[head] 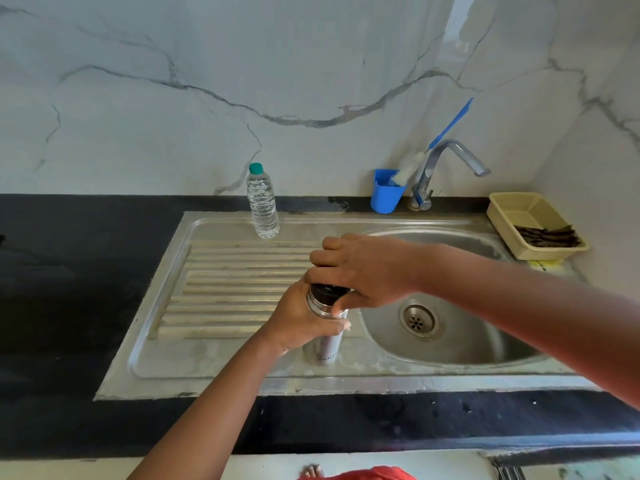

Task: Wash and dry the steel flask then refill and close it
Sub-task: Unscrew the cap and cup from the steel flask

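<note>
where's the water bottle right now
In the head view, the plastic water bottle stands upright at the back of the steel drainboard, left of the blue cup and the tap.

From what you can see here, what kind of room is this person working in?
Most likely a home kitchen. A steel sink with a ribbed draining board is set in a dark counter, a tap stands behind it, and a bottle brush leans in a blue cup.
</note>
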